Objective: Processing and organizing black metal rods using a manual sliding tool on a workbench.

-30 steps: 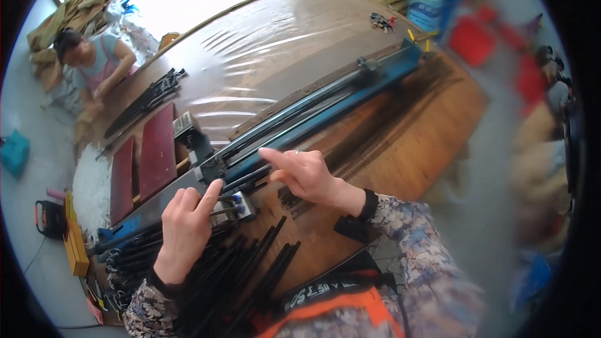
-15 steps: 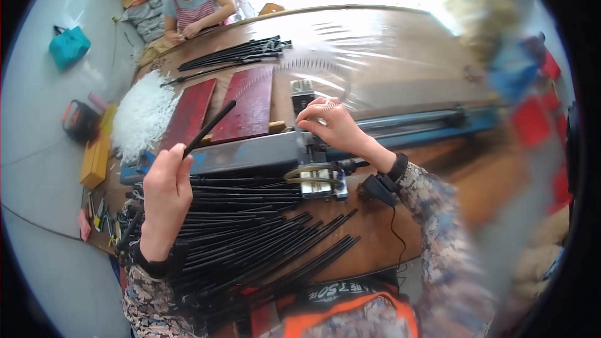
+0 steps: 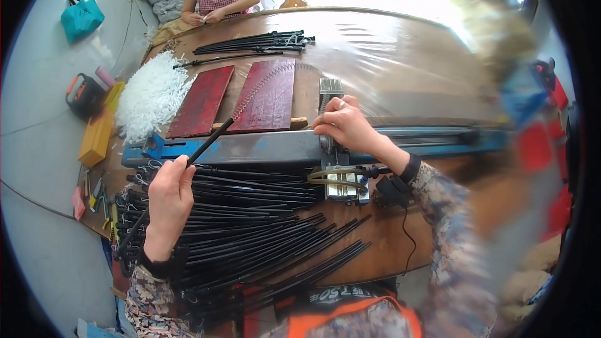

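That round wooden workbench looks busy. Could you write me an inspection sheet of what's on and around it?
Surface: round wooden table under a clear plastic sheet.
Job's things: a thin black rod in the left hand; a heap of black rods near the person; a long blue rail machine across the table.
Clutter: two red boards, a pile of white pieces, another rod bundle at the far edge.
Hands: left hand grips the rod; right hand rests on the machine's metal head.
Cables: a black cord runs from a small black box.
Surroundings: another person seated beyond the table; teal bag; yellow tool case on the floor.
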Demonstrator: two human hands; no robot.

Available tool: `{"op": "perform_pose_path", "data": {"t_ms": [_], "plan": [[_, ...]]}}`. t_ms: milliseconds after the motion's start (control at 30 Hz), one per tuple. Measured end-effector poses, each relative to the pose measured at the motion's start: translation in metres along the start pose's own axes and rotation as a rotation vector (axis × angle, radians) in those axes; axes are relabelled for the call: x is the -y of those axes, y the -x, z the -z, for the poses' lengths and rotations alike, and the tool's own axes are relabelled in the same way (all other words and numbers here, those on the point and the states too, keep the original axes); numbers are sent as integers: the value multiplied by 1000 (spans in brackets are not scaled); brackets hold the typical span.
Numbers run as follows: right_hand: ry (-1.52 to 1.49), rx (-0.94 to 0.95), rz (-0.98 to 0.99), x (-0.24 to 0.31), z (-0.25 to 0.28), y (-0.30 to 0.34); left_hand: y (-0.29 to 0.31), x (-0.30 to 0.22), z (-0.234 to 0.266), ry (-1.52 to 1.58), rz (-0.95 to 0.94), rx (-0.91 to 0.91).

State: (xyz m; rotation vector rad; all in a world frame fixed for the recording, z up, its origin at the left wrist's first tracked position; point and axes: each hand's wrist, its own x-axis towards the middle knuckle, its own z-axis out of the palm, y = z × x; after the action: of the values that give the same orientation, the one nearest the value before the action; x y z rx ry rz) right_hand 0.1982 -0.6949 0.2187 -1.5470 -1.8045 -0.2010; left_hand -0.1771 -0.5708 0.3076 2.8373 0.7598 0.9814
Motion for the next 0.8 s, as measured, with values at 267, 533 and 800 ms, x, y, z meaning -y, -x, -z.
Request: {"op": "perform_pose_path", "data": {"t_ms": [267,533,800], "plan": [[432,4,150,-1,21,10,-15,10,-18,-37,-12,25],[-395,-64,-175,-3,11,2,-45,-14,-44,62,-104,47],[163,146,91,10,-3,-15,-17,11,-19,17,13,24]]}}
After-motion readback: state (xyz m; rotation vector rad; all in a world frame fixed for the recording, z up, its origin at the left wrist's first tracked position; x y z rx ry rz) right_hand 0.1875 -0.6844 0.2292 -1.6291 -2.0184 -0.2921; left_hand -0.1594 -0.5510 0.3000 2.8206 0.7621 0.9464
